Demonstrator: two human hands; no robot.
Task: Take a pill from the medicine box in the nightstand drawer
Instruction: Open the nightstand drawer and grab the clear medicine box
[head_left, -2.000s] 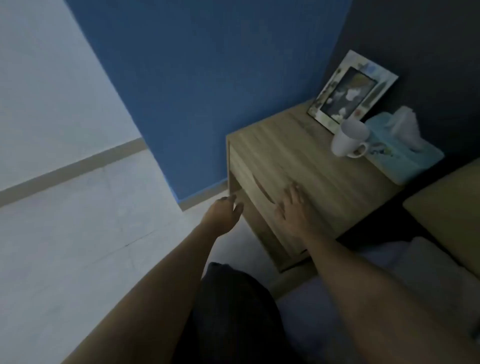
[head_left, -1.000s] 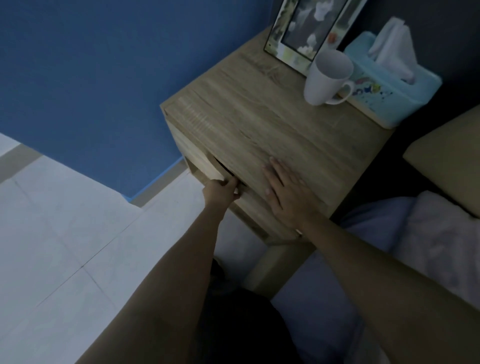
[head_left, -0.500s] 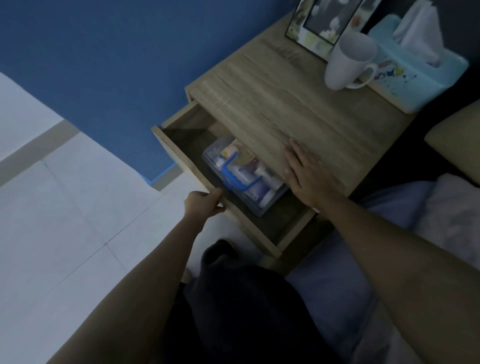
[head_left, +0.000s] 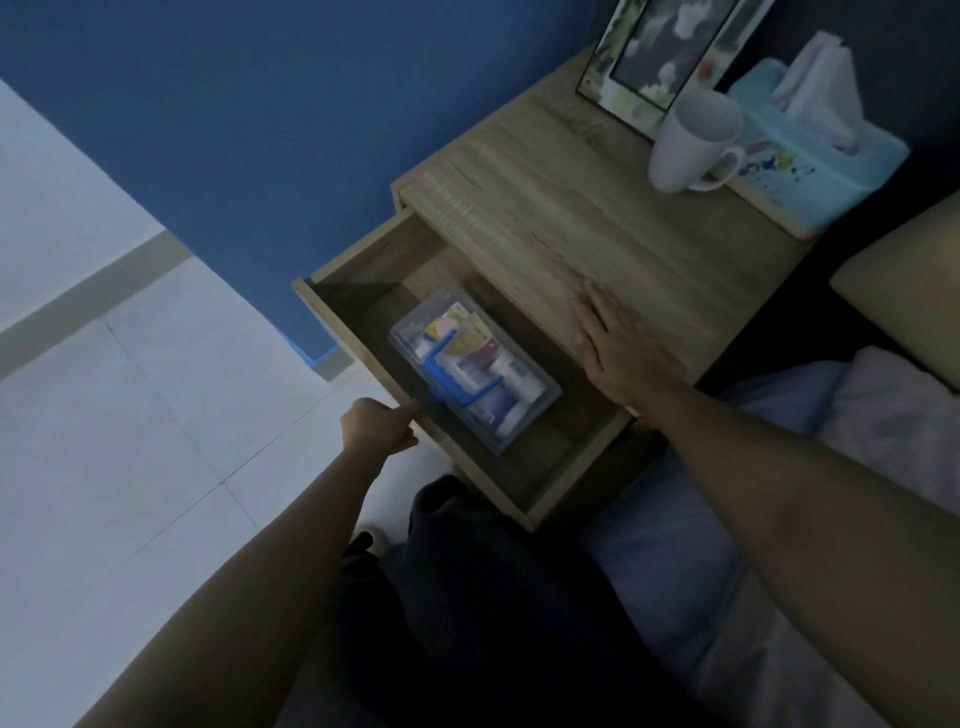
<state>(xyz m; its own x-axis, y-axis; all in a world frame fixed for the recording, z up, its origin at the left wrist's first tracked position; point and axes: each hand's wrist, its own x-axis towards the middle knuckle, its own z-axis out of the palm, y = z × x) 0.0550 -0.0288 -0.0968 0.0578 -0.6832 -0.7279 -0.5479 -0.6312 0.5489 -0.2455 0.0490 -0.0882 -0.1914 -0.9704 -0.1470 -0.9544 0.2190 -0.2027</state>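
Observation:
The wooden nightstand (head_left: 597, 228) has its drawer (head_left: 363, 312) pulled far out. Inside the drawer lies a clear plastic medicine box (head_left: 475, 366) with a blue handle, its lid closed, packed with small bottles and packets. My left hand (head_left: 378, 426) is curled around the drawer's front panel, fingers hooked over the front edge. My right hand (head_left: 613, 343) lies flat, fingers spread, on the nightstand top near its front edge, just right of the box. No single pill is visible.
On the nightstand's back stand a white mug (head_left: 693, 143), a light-blue tissue box (head_left: 815, 150) and a picture frame (head_left: 670, 57). A blue wall is behind, pale tiled floor (head_left: 130, 415) to the left, bedding (head_left: 857, 415) and a pillow to the right. My dark-trousered knee sits below the drawer.
My left hand has pulled the drawer from closed to wide open, uncovering the medicine box. My right hand has stayed flat on the nightstand top.

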